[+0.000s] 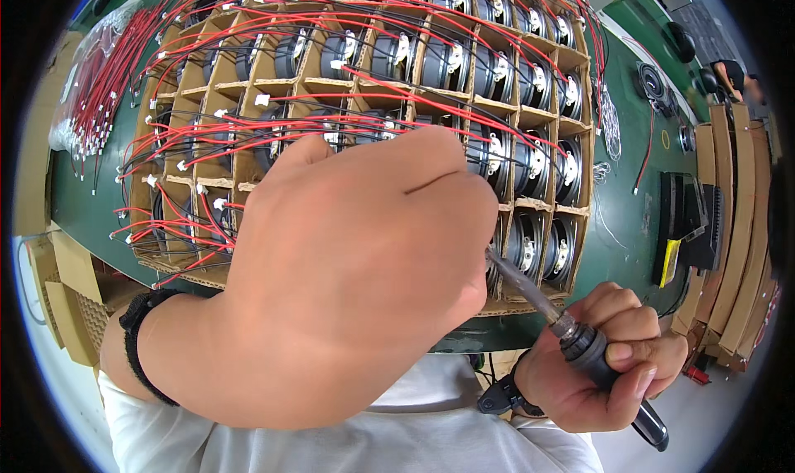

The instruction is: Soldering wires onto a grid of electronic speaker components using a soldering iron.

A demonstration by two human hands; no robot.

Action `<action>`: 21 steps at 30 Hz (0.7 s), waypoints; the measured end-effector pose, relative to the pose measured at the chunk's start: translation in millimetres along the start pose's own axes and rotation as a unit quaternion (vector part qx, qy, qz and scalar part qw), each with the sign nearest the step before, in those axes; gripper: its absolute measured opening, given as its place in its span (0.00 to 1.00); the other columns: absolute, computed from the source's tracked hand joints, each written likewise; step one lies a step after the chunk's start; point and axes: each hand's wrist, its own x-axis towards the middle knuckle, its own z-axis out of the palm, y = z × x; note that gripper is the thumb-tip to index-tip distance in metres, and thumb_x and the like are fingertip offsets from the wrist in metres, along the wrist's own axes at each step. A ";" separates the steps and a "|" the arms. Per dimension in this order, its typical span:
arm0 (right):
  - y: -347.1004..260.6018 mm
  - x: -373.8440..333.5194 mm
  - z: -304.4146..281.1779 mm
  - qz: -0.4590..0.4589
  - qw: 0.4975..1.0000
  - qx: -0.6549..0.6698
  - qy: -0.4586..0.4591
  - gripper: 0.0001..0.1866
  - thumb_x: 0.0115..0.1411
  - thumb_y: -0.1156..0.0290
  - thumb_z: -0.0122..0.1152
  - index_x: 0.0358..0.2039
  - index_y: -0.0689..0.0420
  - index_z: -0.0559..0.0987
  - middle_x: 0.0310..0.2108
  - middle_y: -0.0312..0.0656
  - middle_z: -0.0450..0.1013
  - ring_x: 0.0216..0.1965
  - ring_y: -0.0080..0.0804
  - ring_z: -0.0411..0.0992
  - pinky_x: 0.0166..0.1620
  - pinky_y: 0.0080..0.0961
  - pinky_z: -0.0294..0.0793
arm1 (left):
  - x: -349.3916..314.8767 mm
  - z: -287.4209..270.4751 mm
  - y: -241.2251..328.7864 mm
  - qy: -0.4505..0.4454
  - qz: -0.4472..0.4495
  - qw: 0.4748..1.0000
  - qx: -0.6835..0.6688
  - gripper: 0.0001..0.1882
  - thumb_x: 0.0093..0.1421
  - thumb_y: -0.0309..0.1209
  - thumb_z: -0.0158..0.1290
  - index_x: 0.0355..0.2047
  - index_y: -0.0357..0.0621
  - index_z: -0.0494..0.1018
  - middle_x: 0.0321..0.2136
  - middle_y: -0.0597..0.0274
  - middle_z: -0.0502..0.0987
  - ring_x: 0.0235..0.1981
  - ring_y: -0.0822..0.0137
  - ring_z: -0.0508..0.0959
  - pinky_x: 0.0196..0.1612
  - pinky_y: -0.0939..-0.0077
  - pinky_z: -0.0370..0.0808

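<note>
My left hand [356, 241] fills the middle of the view above the near rows of a cardboard divider tray [505, 307]. Its fingers are curled together, and whatever they pinch is hidden behind the back of the hand. My right hand [613, 365], lower right, is wrapped round the black handle of a soldering iron [586, 349]. The iron slants up and left, its tip end meeting the edge of my left hand's outline. Round speakers [560, 249] stand on edge in the tray's cells. Red and black wires [397, 92] with white plugs run across them.
A bundle of red and black wires [137, 51] lies in clear plastic at the left of the green table [629, 183]. Rightward are a loose speaker [650, 82], thin silvery wire [610, 125] and a black device [687, 225]. Cardboard sheets [729, 225] stand beyond the table's right edge.
</note>
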 end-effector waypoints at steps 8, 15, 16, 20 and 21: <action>-1.1 -2.3 3.5 -0.018 0.999 -0.038 0.020 0.11 0.62 0.66 0.50 0.27 0.52 0.59 0.17 0.35 0.53 0.16 0.24 0.45 0.22 0.27 0.49 | -0.6 -0.7 -0.4 -0.005 0.008 1.000 0.006 0.12 0.39 0.19 0.63 0.24 0.48 0.75 0.25 0.68 0.72 0.23 0.66 0.73 0.27 0.72 0.63; -5.8 -0.6 3.3 -0.004 0.999 0.003 0.040 0.11 0.60 0.68 0.52 0.27 0.51 0.59 0.18 0.34 0.54 0.17 0.22 0.46 0.25 0.27 0.48 | -0.7 -1.1 -2.6 -0.004 0.017 1.000 -0.008 0.12 0.39 0.20 0.64 0.24 0.49 0.75 0.25 0.68 0.72 0.23 0.66 0.73 0.26 0.71 0.62; -7.4 0.3 2.0 0.005 0.999 0.011 0.030 0.12 0.61 0.68 0.52 0.27 0.51 0.59 0.19 0.34 0.54 0.18 0.22 0.46 0.25 0.27 0.47 | -0.7 -1.4 -2.8 -0.004 0.018 1.000 -0.009 0.12 0.39 0.20 0.64 0.24 0.49 0.75 0.25 0.68 0.72 0.23 0.66 0.73 0.26 0.71 0.62; -6.3 -1.3 0.5 0.013 0.999 -0.005 0.049 0.13 0.61 0.66 0.54 0.27 0.51 0.59 0.19 0.34 0.55 0.19 0.23 0.46 0.26 0.28 0.46 | -1.5 -1.3 -2.3 -0.005 0.013 1.000 -0.007 0.12 0.39 0.20 0.64 0.24 0.49 0.75 0.25 0.68 0.72 0.23 0.65 0.72 0.26 0.70 0.62; -5.1 -0.4 -1.1 0.006 0.999 0.003 0.045 0.13 0.62 0.66 0.53 0.27 0.51 0.59 0.19 0.34 0.55 0.19 0.23 0.47 0.26 0.28 0.47 | -1.6 -0.9 -2.5 -0.005 0.013 1.000 -0.004 0.12 0.39 0.20 0.64 0.24 0.49 0.75 0.25 0.67 0.72 0.23 0.65 0.72 0.26 0.70 0.62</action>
